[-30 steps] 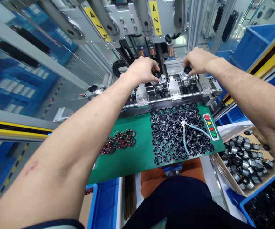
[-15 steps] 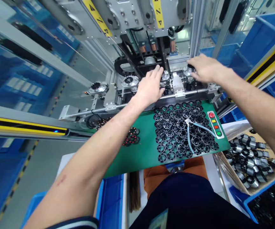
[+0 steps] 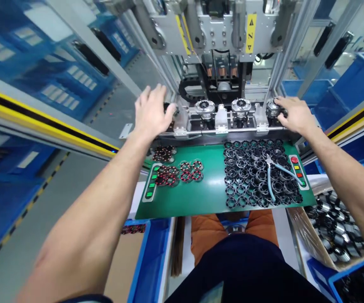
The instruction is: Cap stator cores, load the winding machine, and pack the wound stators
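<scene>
My left hand (image 3: 152, 111) is at the leftmost station of the winding machine, fingers spread and thumb beside a fixture that it largely hides. At the far right station, my right hand (image 3: 297, 115) has its thumb and fingers around the round metal fixture (image 3: 272, 110). Between my hands, two more fixtures each carry a black ring core, the nearer-left one (image 3: 205, 106) and the other (image 3: 241, 105). Rows of black ring cores (image 3: 241, 163) cover the right of the green mat (image 3: 213, 193). Copper-wound stators (image 3: 185, 176) lie on its left.
Blue-handled cutting pliers (image 3: 269, 181) rest on the cores. Button panels stand at the left (image 3: 151, 183) and right (image 3: 298, 171) of the mat. A carton of metal cores (image 3: 336, 223) is at the right; a blue bin (image 3: 153, 252) is below left. Yellow-black guards flank the machine.
My left hand has moved left from a middle fixture to the leftmost station. My right hand stays at the rightmost fixture. The camera view has turned left, showing more of the wound stators.
</scene>
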Motion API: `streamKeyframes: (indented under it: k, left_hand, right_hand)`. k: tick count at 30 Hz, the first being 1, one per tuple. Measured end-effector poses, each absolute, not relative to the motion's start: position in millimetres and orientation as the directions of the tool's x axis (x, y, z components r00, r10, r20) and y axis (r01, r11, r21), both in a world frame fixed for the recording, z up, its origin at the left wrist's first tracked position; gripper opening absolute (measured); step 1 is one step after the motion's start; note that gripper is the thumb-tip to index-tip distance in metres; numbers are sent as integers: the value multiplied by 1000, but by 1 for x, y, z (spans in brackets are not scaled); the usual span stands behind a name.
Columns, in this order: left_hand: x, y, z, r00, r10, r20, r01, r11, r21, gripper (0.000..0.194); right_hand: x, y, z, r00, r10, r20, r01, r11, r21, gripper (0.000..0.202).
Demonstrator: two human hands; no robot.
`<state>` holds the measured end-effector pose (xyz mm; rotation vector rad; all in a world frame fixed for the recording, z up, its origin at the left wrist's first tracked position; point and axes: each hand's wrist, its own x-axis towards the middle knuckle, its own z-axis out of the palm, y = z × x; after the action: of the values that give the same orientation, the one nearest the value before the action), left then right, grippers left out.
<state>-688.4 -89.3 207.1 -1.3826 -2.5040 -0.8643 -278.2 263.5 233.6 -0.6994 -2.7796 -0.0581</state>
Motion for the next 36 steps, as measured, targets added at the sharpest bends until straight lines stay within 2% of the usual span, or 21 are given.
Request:
streamKeyframes:
  k: [3, 5, 8, 11, 14, 18, 21, 23, 24, 25, 29, 30, 33, 36]
  left_hand:
    - [-702, -116, 190, -529, 787, 317, 832, 408, 376, 78]
    - [-705, -117, 186, -512, 803, 305, 842, 399, 363, 77]
    - [-708, -101, 196, -509, 814, 279, 845, 411, 341, 71]
    - [-693, -70, 212, -497, 817, 292, 853, 398, 336, 63]
    - [-649, -31, 220, -433, 845, 312, 885, 332, 328, 74]
    - [-598, -25, 225, -409, 875, 260, 885, 311, 345, 80]
    - [-578, -83, 224, -405, 828, 389, 898, 279, 340, 72]
    - [-561, -138, 212, -375, 789, 487, 915, 229, 333, 55]
    - [-550, -163, 202, -336, 789, 514, 930, 194, 311, 48]
    - [-537, -185, 188, -303, 810, 502, 943, 180, 280, 46]
    - [-491, -224, 129, -336, 865, 373, 941, 288, 179, 28]
    - [-485, -224, 119, -363, 858, 363, 931, 318, 179, 23]
    - [-479, -215, 105, -408, 833, 373, 913, 359, 196, 21]
    - [-482, -208, 113, -408, 818, 406, 912, 342, 228, 18]
  right_hand:
    - [-277, 266, 236, -842, 500, 203, 507, 862, -21, 73]
    - [-278, 266, 244, -828, 527, 191, 536, 844, -3, 76]
    - [-292, 253, 261, -812, 561, 163, 573, 819, 31, 72]
    - [-330, 220, 269, -809, 550, 205, 570, 821, 46, 75]
    - [-377, 179, 263, -843, 498, 201, 510, 860, 5, 84]
    - [-389, 159, 264, -873, 471, 124, 474, 880, -9, 79]
    - [-326, 173, 274, -869, 438, 229, 437, 898, -59, 83]
    - [-258, 178, 270, -791, 452, 412, 396, 892, -219, 77]
    - [-222, 176, 261, -707, 526, 473, 414, 850, -326, 69]
    - [-186, 170, 248, -636, 590, 497, 458, 807, -371, 60]
    - [-81, 126, 158, -374, 753, 541, 589, 644, -488, 43]
    - [-68, 114, 133, -355, 772, 528, 599, 621, -505, 36]
    - [-49, 91, 76, -354, 790, 500, 607, 601, -520, 45]
    - [-48, 88, 52, -343, 788, 511, 608, 601, -518, 46]
